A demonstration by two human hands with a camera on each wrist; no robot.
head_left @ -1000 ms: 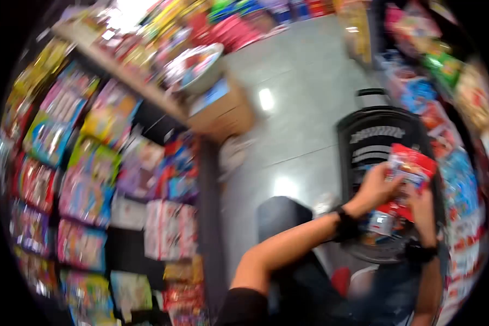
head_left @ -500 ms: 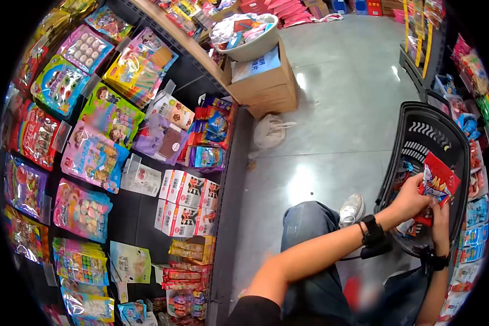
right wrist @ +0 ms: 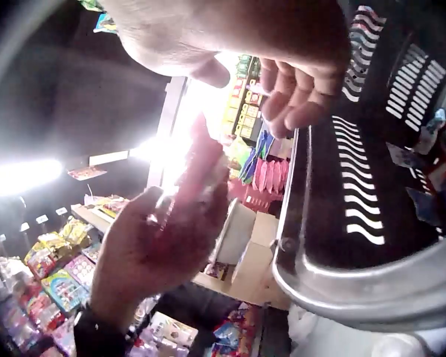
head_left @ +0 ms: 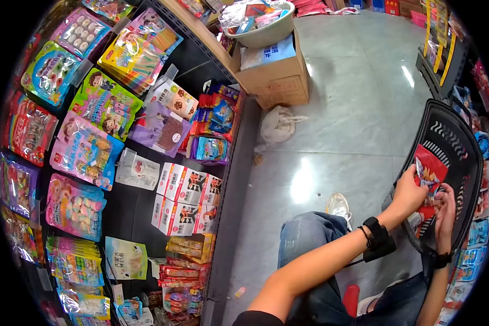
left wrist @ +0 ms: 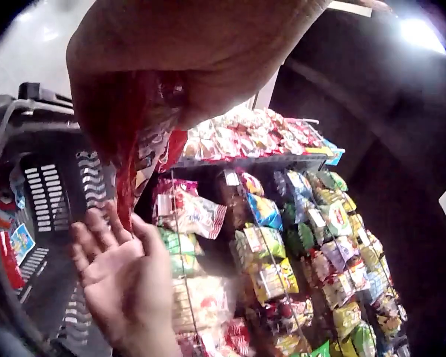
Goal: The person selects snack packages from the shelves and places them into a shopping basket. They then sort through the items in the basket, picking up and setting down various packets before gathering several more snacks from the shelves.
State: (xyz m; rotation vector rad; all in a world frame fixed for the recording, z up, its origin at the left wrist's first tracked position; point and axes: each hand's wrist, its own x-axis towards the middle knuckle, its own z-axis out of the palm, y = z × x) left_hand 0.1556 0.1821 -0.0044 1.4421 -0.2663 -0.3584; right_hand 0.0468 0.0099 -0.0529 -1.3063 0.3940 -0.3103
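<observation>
My left hand [head_left: 410,190] grips a red snack packet [head_left: 433,163] by its edge, above the black shopping basket [head_left: 455,129]. Just below the packet, my right hand [head_left: 445,212] has its fingers loosely bent and holds nothing. The left wrist view shows the right palm [left wrist: 123,286] turned up close under the packet [left wrist: 130,178]. In the right wrist view, the packet [right wrist: 197,171] is upright in the left hand [right wrist: 152,253], apart from the right fingers [right wrist: 301,93]. Other packets [left wrist: 21,242] lie in the basket.
Shelves on the left carry bagged sweets [head_left: 92,149] and white-and-red boxes [head_left: 182,193]. A cardboard box [head_left: 280,81] with a filled basin [head_left: 266,32] on top stands beside the aisle. Snack racks [left wrist: 267,245] line the right side. A white plastic bag [head_left: 279,124] lies on the floor.
My right hand has come away from the packet's lower edge, its fingers loosening. The left hand keeps its grip. The head view has turned, so the basket appears further right.
</observation>
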